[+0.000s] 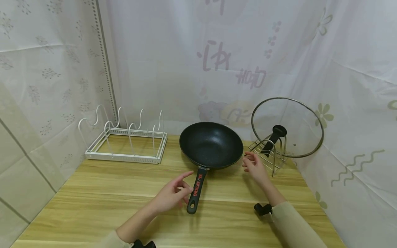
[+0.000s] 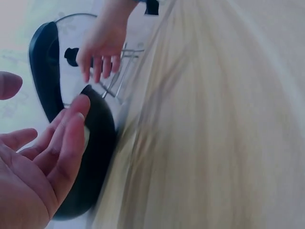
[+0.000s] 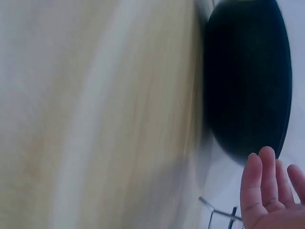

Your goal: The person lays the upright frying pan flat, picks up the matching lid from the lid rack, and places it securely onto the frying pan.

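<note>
A black wok (image 1: 211, 144) stands on the wooden table, its handle (image 1: 197, 189) pointing toward me. Just left of that handle is my left hand (image 1: 169, 196), fingers loosely bent and gripping nothing; whether a fingertip touches the handle I cannot tell. My right hand (image 1: 255, 168) hovers off the wok's right side with fingers extended, beside a wire stand. In the right wrist view, the fingers of this hand (image 3: 269, 195) reach toward the wok's (image 3: 248, 81) rim and hold nothing. The left wrist view shows the left palm (image 2: 28, 176) turned up near the wok.
At the right, a glass lid with a black knob (image 1: 280, 130) leans upright in the small wire stand (image 1: 274, 162). A white rack (image 1: 124, 158) with several curved dividers sits at the back left. Printed cloth (image 1: 173, 69) hangs behind the table (image 1: 124, 193).
</note>
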Demonstrator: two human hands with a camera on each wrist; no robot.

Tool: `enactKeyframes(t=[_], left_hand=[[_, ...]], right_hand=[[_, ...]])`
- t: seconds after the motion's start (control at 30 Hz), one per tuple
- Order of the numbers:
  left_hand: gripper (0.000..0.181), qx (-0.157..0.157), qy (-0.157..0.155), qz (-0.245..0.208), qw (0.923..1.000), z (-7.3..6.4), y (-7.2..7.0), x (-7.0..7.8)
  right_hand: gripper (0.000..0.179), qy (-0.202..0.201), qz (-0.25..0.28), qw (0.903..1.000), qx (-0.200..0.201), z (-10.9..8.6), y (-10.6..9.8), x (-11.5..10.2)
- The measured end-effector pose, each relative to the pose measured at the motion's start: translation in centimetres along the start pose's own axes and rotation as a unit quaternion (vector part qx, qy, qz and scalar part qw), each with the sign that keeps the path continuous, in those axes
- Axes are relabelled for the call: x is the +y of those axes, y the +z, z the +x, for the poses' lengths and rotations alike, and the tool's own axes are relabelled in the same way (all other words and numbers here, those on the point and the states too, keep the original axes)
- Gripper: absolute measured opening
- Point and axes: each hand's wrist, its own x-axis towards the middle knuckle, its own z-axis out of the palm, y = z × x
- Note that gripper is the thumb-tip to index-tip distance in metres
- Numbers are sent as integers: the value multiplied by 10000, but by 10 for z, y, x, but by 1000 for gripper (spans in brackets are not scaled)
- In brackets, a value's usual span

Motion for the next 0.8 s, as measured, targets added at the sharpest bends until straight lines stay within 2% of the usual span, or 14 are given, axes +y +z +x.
enactKeyframes(t=[0.2, 0.43, 0.8], left_hand=[[65, -153, -148, -360, 9991, 6, 14, -3], [66, -251, -69, -536, 9982, 11, 22, -4], [74, -278, -219, -643, 9973, 12, 23, -2]], right_hand=[[56, -104, -178, 9997, -138, 21, -6, 5], [64, -273, -452, 9982, -298, 44, -5, 10], [55, -193, -543, 9983, -126, 58, -3, 10]])
